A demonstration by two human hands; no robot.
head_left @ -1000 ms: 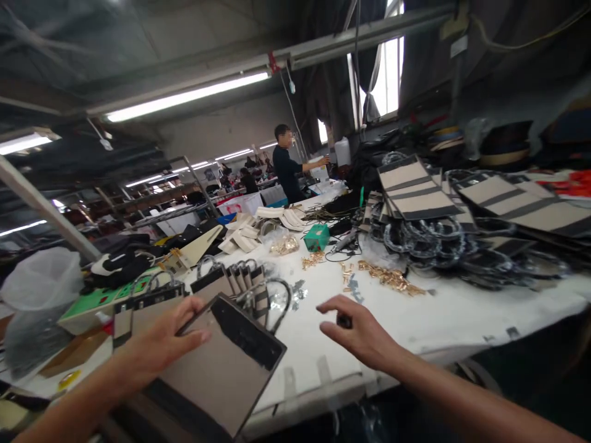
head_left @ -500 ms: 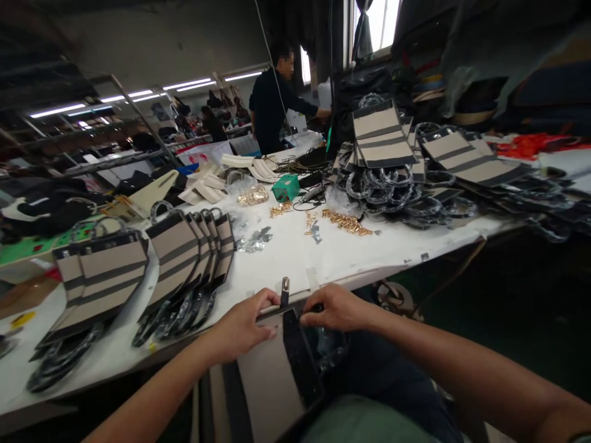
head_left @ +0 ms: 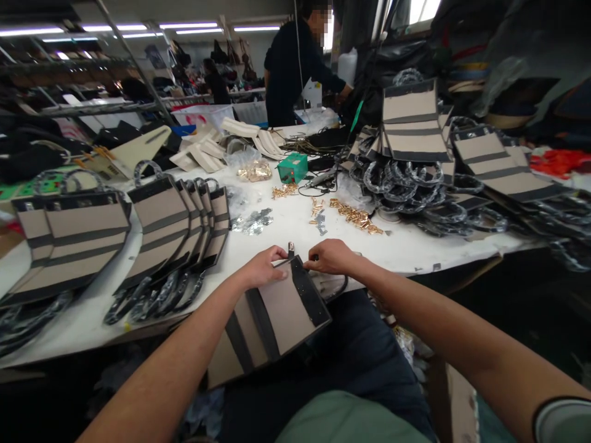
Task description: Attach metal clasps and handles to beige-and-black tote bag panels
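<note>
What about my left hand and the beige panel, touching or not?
Touching. Head view shows the left hand pinching the beige panel at its top edge.

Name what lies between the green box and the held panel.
Head view: gold clips by the green box, then bare white table up to the panel.

White table [head_left: 295,232] w/ bag panels [head_left: 161,227], gold clips [head_left: 355,216], green box [head_left: 293,167].

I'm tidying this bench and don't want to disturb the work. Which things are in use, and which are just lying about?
In hand: beige bag panel, gripped at its top edge by left hand and right hand; small metal clasp on that edge.
Lying about: green box, gold fittings, silver pieces, row of bags on the left, stacked bags on the right.
</note>
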